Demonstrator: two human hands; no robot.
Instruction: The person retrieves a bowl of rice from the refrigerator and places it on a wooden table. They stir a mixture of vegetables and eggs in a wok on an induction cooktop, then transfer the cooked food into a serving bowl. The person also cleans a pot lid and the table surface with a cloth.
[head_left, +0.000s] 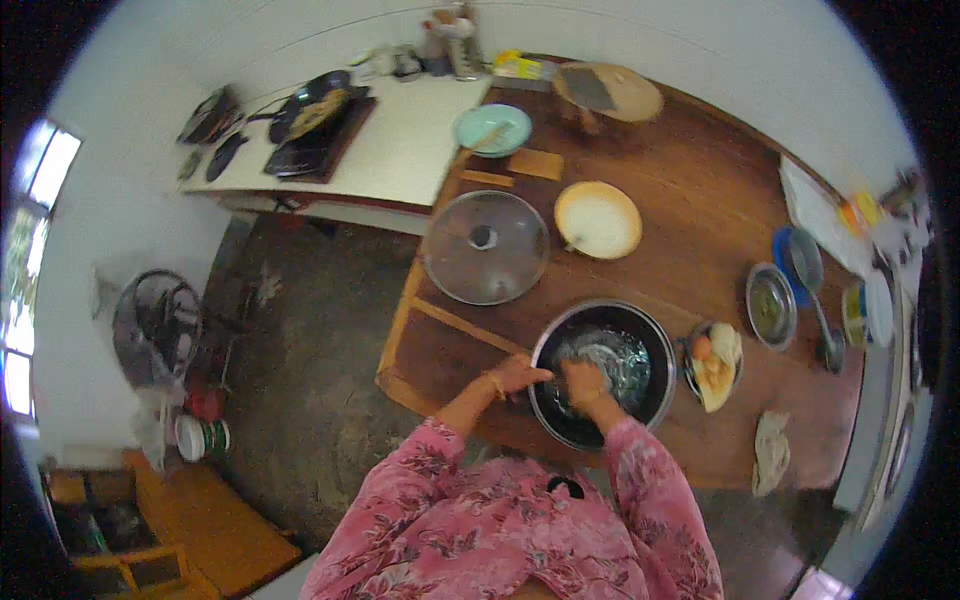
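A large dark pot with a metal rim (664, 330) stands near the table's front edge, with swirling clear liquid (619, 360) inside. My left hand (516, 373) grips the pot's rim at its left side. Inside the pot, low over the liquid, is my right hand (586, 382), blurred; its fingers are partly hidden, so whether it holds anything does not show. Just right of the pot, a small metal bowl (690, 367) holds what look like eggs and a pale cloth or bag. A round glass lid (487, 262) lies behind and to the left of the pot.
On the wooden table (697, 187) are a yellow-rimmed bowl of white contents (600, 220), a mint green basin (480, 127), a metal bowl (771, 307), a ladle (821, 322) and a crumpled cloth (771, 452). A wok (311, 105) sits on a stove on the white counter (405, 127).
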